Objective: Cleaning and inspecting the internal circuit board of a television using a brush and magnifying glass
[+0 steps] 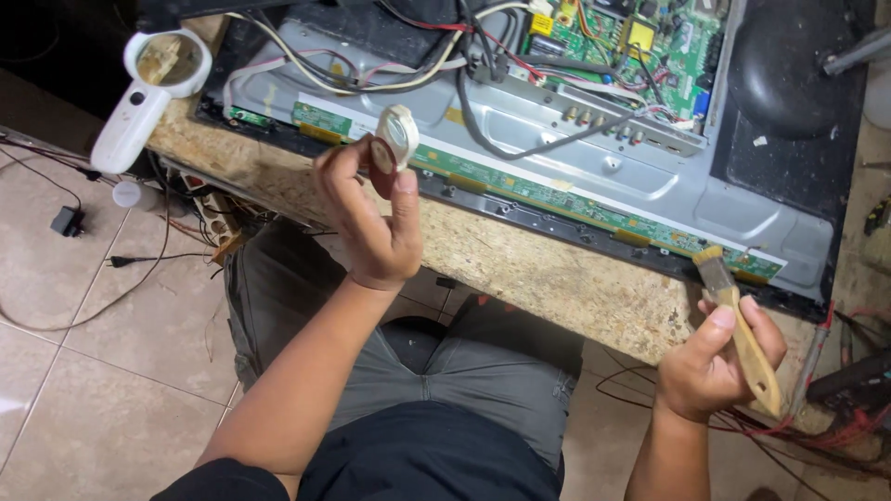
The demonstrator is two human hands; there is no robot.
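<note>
- Head view, far left: big white magnifier (153, 88) lying on the bench corner, lens up, handle hanging over the edge toward the tiled floor (83, 371); black plug and cable loose down there.
- Next, left hand (371, 218) raised above the bench edge, fingers closed in a pinch on a small round loupe (397, 136), lens tilted toward the long green strip board (520, 186).
- For a good look: probably best to keep the loupe square to the strip, near the surface, wrist steady, clear of the loose wires (390, 70) above.
- Centre: opened flat television (575, 148) lying face down on the speckled bench (520, 264), metal back bare, strip board along its near edge, main circuit board (640, 42) at the top.
- Right: right hand (719, 357) wrapped around the wooden handle of a small paintbrush (733, 311), bristles touching or just over the strip's right end.
- For brushing: light strokes along the strip, likely safest away from the connectors.
- Containers: none plainly seen; only a small pale bottle-like thing (130, 195) below the bench, contents impossible to tell.
</note>
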